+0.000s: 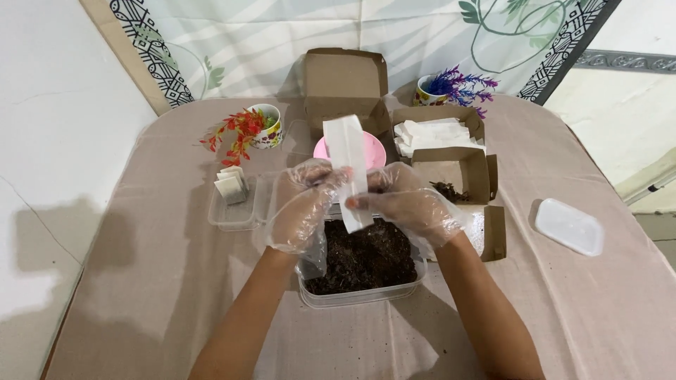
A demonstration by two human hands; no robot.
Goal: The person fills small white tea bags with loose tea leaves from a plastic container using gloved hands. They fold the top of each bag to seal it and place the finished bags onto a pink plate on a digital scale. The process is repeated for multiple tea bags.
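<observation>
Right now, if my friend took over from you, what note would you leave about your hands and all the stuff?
Left hand and right hand, both in clear gloves, hold a white paper pouch upright over the clear tub of dark soil.
Done: a few filled pouches stand in the small clear tray.
Left: empty pouches wait in the cardboard box. The held pouch looks unfilled.

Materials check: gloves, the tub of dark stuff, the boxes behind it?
Gloves on left hand and right hand: thin clear plastic film, loose and crinkled, skin showing through. Tub: clear rigid plastic, glossy; dark crumbly fill visible through its wall. Open boxes: brown cardboard, matte, folded flaps. White pouch held in both hands: probably paper or nonwoven.
</observation>
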